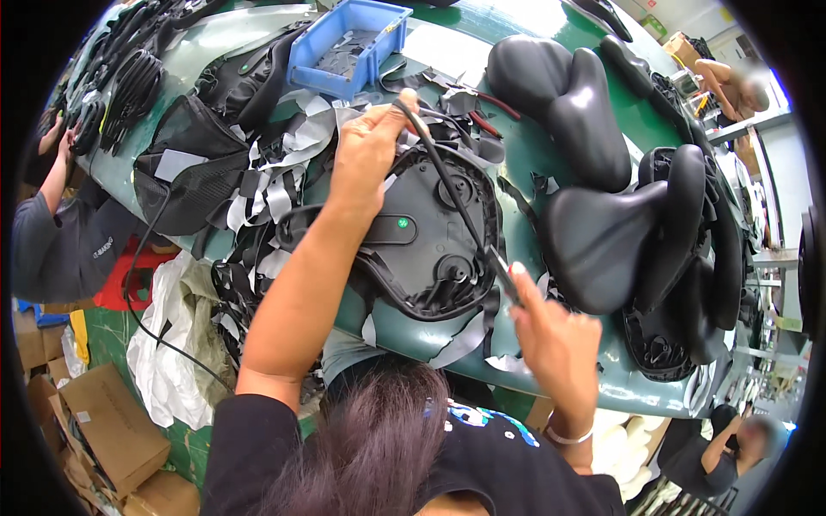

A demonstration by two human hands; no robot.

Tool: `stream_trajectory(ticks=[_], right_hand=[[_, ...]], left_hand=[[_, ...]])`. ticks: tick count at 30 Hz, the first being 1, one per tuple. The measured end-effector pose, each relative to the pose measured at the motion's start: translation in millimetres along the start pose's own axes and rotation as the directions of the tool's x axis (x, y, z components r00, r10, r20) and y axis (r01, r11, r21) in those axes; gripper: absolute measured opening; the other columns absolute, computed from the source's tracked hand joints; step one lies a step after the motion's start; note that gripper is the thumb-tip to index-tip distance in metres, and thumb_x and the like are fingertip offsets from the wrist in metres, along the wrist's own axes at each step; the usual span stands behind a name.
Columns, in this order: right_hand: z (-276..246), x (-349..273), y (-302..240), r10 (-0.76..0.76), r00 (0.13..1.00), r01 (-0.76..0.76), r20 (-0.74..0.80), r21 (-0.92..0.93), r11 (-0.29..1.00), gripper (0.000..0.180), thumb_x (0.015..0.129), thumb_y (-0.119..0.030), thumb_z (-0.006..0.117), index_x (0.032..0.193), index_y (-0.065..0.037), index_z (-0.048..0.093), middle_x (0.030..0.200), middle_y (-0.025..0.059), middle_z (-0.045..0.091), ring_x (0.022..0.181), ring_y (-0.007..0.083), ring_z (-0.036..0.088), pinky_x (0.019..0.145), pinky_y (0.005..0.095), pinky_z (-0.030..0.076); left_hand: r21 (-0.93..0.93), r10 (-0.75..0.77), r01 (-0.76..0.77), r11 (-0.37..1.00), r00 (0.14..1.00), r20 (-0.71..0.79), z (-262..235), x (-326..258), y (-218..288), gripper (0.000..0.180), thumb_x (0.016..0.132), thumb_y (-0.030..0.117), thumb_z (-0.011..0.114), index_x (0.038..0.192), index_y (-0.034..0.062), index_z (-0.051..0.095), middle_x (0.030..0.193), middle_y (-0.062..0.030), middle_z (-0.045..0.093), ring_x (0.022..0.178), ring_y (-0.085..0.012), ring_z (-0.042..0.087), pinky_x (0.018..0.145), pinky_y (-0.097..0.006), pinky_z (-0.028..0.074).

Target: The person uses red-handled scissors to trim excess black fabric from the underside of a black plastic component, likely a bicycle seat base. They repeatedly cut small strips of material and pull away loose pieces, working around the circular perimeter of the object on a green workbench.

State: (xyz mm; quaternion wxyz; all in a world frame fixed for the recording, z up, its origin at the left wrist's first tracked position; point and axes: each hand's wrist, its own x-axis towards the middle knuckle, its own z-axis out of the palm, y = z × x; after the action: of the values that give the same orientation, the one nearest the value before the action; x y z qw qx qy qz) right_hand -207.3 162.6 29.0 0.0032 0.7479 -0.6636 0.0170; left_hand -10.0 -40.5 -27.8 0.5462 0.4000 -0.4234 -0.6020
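Observation:
An upturned black bicycle saddle (422, 258) lies on the table before me, its plastic base facing up with a green dot on it. My left hand (366, 150) is closed on the upper end of a narrow black strip (454, 185), pulled taut across the saddle toward its right rim. My right hand (551, 331) grips a knife (508, 277); its blade meets the strip's lower end at the rim. Whether the blade is cutting into the strip I cannot tell. Grey and black scraps (280, 193) lie left of the saddle.
Finished black saddles (594, 245) are piled at the right. A blue bin (351, 52) with scraps stands at the back, near red-handled pliers (488, 120). Black saddle covers (185, 159) lie at the left. A person (69, 228) works beyond the left table edge; cardboard boxes (112, 421) stand on the floor.

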Motion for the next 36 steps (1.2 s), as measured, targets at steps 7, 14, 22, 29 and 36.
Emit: stream_trajectory(ticks=[7,14,22,29,36], right_hand=[[-24.7,95.1,78.5,-0.421,0.898,0.412,0.129,0.091,0.906,0.046,0.084,-0.018,0.062,0.128,-0.029,0.057,0.067,0.0046,0.052,0.067,0.0219,0.055,0.066,0.0365,0.041],[-33.6,38.3,68.2,-0.267,0.945,0.292,0.187,-0.117,0.949,0.053,0.081,-0.019,0.065,0.133,-0.027,0.053,0.062,0.0061,0.05,0.056,0.0237,0.051,0.055,0.0375,0.038],[-35.2,12.6,52.8,-0.112,0.966,0.097,0.232,0.076,0.992,0.048,0.084,-0.019,0.061,0.132,-0.015,0.053,0.059,0.0102,0.055,0.05,0.0299,0.054,0.05,0.0399,0.041],[-23.2,8.3,67.1,-0.181,0.975,0.169,0.127,0.103,0.98,0.047,0.083,-0.02,0.064,0.129,-0.018,0.055,0.057,0.0072,0.051,0.046,0.0258,0.053,0.046,0.037,0.039],[-32.2,20.2,67.5,-0.208,0.974,0.187,0.094,0.195,0.963,0.046,0.083,-0.019,0.065,0.128,-0.02,0.057,0.056,0.0059,0.051,0.046,0.024,0.053,0.046,0.0367,0.039]], left_hand=[[-0.033,-0.056,0.062,0.998,0.985,0.162,-16.8,-102.7,13.0,0.052,0.104,0.032,0.029,0.093,-0.0024,0.066,0.105,-0.0153,0.066,0.11,-0.0243,0.055,0.105,-0.037,0.034],[-0.268,0.453,-0.405,0.874,0.879,0.148,-68.0,-82.6,107.6,0.044,0.101,0.031,0.031,0.063,0.0116,0.042,0.062,-0.0061,0.053,0.066,-0.0171,0.053,0.081,-0.041,0.042],[0.685,-0.381,-0.723,0.094,0.609,0.695,-4.1,-20.4,55.8,0.029,0.079,0.03,0.072,0.089,0.004,0.064,0.1,-0.0098,0.063,0.097,-0.0278,0.057,0.081,-0.037,0.044],[0.148,-0.104,-0.02,0.989,0.615,0.781,64.1,-26.7,16.1,0.021,0.096,0.015,0.046,0.091,-0.0027,0.056,0.072,-0.0059,0.064,0.067,-0.0143,0.063,0.07,-0.03,0.051],[0.182,-0.125,-0.124,0.976,0.364,0.923,54.0,-42.1,0.6,0.024,0.094,0.022,0.047,0.089,0.0006,0.057,0.075,-0.0073,0.061,0.068,-0.0163,0.061,0.066,-0.029,0.049]])
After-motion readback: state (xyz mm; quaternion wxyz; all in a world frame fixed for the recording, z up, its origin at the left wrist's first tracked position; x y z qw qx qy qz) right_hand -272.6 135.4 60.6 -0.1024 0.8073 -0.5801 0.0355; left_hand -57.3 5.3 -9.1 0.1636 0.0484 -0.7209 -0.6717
